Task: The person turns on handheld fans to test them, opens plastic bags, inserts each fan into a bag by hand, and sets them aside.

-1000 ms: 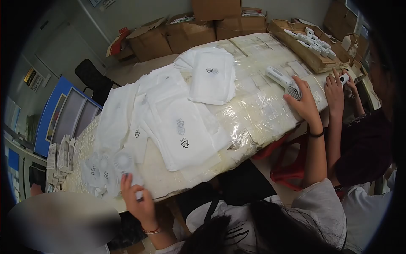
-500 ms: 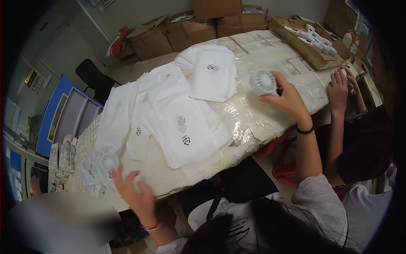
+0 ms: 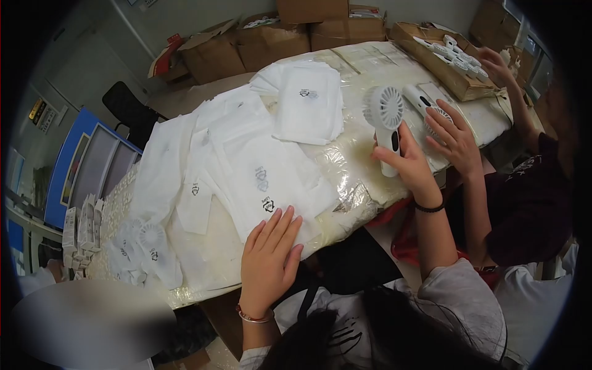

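My right hand (image 3: 407, 157) is closed around the handle of a white handheld fan (image 3: 388, 108), held upright above the table with its round grille at the top. My left hand (image 3: 271, 253) lies with fingers stretched out on the front edge of a stack of white printed bags (image 3: 265, 179). At the table's left end are fans in translucent bags (image 3: 148, 246), one grille showing through. To the right of my fan, a co-worker's hand (image 3: 456, 139) rests over a second handheld fan (image 3: 422, 102) on the table.
More white bags (image 3: 308, 102) lie further back on the plastic-covered table (image 3: 364, 68). A cardboard tray (image 3: 431, 68) of white fans stands at the back right, the co-worker's other hand near it. Small boxes (image 3: 92, 225) are stacked at the left end; cartons (image 3: 271, 46) line the wall.
My left hand has moved right from the bagged fans onto the bag stack. My right hand has turned the fan upright. The co-worker has put a fan down beside mine.
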Tool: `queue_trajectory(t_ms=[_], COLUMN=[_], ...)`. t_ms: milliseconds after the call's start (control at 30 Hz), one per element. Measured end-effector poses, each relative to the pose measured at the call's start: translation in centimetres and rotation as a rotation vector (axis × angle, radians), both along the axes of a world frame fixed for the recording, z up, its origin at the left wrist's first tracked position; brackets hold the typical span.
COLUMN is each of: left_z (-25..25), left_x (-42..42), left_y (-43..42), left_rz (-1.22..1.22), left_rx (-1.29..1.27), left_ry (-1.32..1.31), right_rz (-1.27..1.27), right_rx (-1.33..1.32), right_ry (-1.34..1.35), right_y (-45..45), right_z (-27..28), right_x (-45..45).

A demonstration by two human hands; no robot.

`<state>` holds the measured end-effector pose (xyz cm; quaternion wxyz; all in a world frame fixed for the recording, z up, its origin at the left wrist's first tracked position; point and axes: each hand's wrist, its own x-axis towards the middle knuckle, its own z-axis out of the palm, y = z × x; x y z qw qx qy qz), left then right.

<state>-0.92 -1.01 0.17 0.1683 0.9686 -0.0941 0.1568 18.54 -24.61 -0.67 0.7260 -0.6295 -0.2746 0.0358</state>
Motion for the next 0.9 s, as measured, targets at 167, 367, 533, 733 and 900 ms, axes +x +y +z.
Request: queue_trajectory(t_ms=[167,367,533,733,900], left_z=[0.2,0.2,0.3,0.5,1.5], left_x=[0.2,0.3,0.1,0.0,-0.7], left_y=[-0.1,0.0,-0.1,0.7,2.6], left_rz=[0.011,0.02,0.024,-0.026,0.015], left_rx=[-0.022,-0.028,-0.027,-0.151,-0.359], left_ry=[0.019,0.014,0.02,-0.049,-0.127], right_rz=[0.145,0.005,-0.005,-0.011,-0.04], right_rx=[0.026,0.081,0.103,0.135,0.141], right_ry=[0.075,0.024,0.063,0.079,0.074], right_y=[-0.5,-0.2,-0.2,-0.2,-0.1], right_z=[1.0,0.2,0.5,0.5,0.4], right_x=[-0.9,-0.2,-0.6,-0.5,-0.5])
